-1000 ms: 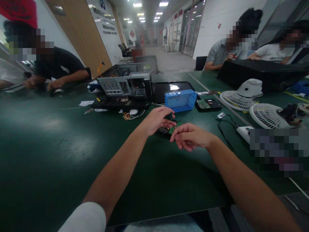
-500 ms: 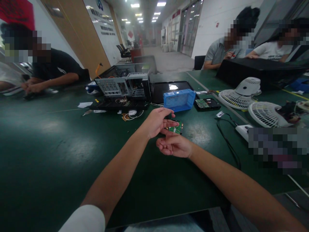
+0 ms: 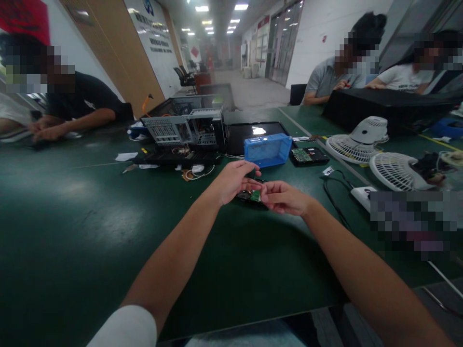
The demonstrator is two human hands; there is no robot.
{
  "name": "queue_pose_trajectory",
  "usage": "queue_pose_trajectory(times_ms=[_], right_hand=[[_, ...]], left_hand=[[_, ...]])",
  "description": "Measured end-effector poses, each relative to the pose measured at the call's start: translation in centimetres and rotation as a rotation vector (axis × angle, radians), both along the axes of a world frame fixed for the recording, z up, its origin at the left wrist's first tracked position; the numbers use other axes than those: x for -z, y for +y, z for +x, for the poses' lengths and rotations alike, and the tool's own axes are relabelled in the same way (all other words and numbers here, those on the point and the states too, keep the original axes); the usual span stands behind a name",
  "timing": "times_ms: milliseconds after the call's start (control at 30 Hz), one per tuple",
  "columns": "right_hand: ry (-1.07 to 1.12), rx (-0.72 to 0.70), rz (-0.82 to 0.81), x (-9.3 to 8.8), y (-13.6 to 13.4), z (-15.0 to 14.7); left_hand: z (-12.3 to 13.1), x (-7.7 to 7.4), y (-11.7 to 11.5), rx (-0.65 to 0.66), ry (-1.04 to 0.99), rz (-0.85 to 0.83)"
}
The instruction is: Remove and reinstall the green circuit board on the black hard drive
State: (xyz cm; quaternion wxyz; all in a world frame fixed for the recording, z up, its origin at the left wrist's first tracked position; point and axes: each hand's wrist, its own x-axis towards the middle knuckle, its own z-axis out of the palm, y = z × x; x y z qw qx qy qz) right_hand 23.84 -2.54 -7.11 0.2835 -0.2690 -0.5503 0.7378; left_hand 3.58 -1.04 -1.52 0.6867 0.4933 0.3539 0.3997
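Observation:
A hard drive with a green circuit board [image 3: 255,196] and dark edges lies flat on the table, partly covered by my hands. My left hand [image 3: 235,183] hovers over its left side, fingers stretched out and thumb apart. From the right, my right hand [image 3: 285,199] reaches in with thumb and fingers pinched together at the board's right edge, close to my left fingertips. Whatever the pinch holds, if anything, is too small or hidden to make out.
An opened computer case [image 3: 184,125] stands behind to the left. Beyond my hands are a blue plastic bin [image 3: 268,150] and another hard drive [image 3: 309,155]. White fan parts [image 3: 352,144], a power strip [image 3: 362,196] and a black cable [image 3: 334,205] lie right. People sit across the table.
My right hand has moved right and slightly away from me, from the near side of the hard drive to its right edge, uncovering its dark near side. My left hand stays nearly still.

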Motion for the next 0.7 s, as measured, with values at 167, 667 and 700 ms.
queue_pose_trajectory(times_ms=[167, 667, 700], right_hand=[[-0.245, 0.504, 0.196, 2.0, 3.3, 3.8], [-1.064, 0.655, 0.781, 4.8, 4.7, 4.4], [-1.062, 0.65, 0.782, 4.8, 4.7, 4.4]], left_hand=[[-0.2, 0.1, 0.2, 0.0, 0.06, 0.03], [-0.5, -0.6, 0.0, -0.071, 0.245, 0.059], [-0.5, -0.5, 0.1, -0.071, 0.242, 0.059]])
